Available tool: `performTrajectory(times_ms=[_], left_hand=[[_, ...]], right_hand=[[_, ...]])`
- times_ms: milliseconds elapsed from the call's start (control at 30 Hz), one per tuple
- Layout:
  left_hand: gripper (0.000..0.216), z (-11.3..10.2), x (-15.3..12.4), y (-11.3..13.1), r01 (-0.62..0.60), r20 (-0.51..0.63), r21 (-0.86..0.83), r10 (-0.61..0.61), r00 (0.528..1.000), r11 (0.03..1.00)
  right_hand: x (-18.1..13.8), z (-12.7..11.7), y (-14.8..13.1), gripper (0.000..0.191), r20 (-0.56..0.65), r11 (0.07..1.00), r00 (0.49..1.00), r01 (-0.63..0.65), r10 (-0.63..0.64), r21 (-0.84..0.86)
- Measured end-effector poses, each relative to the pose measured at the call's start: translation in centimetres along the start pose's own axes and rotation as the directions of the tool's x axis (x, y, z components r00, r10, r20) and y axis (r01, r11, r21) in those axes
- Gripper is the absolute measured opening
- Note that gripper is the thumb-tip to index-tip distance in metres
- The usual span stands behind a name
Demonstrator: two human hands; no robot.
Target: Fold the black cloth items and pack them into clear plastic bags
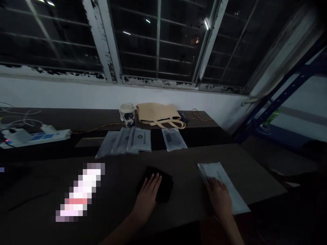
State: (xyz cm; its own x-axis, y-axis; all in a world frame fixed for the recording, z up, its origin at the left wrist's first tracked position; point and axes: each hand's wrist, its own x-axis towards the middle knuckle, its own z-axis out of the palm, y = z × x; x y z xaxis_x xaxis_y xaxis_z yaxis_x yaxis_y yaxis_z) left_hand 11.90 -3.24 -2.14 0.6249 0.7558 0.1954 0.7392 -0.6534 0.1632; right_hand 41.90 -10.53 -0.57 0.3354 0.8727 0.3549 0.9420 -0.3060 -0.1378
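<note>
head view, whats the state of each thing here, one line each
left hand: flat, palm down on the black cloth
right hand: flat on the white packet
black cloth: lying flat on the table
white packet: flat, near the table edge
cup: upright, lid on
tote bag: lying on its side
clear bags: flat, overlapping in a row
power strip: plugs in, red light on

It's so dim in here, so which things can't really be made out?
- Black item under the left hand: too dark to identify.
- White packet under the right hand: print too small.
- Object at lower left: blurred out.
- Cup design: too small.
- Power strip: cut off by the left edge.
</note>
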Motion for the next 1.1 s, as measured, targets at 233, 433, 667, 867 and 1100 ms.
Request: performTrajectory(times_ms=[233,433,667,867,1100], left_hand=[[0.09,-1.9,-0.5,-0.4,0.117,-0.018,-0.263,-0.127,0.992,0.958],[0.072,-3.4,-1.2,-1.1,0.039,-0.34,-0.511,-0.244,0.908,0.859],[0.061,-2.8,-1.5,-1.4,-0.357,-0.023,-0.382,0.378,0.926,0.852],[0.065,-2.9,-0.7,-2.5,-0.347,0.164,-0.404,0.44,0.883,0.847],[0.069,-2.7,-0.2,-2.7,-0.321,0.11,-0.408,0.395,0.912,0.855]], right_hand=[[0.7,0.0,-4.4,0.022,0.183,0.989,0.974,0.144,-0.135,-0.038],[1.2,-0.5,-11.2,0.03,0.324,0.916,0.862,0.325,-0.39,0.236],[3.3,-0.1,-14.2,0.029,0.355,0.739,0.737,0.282,-0.575,0.612],[4.9,-1.1,-15.6,0.026,0.275,0.736,0.832,0.213,-0.481,0.643],[3.3,-2.2,-16.1,0.021,0.144,0.779,0.839,0.405,-0.525,0.478]])
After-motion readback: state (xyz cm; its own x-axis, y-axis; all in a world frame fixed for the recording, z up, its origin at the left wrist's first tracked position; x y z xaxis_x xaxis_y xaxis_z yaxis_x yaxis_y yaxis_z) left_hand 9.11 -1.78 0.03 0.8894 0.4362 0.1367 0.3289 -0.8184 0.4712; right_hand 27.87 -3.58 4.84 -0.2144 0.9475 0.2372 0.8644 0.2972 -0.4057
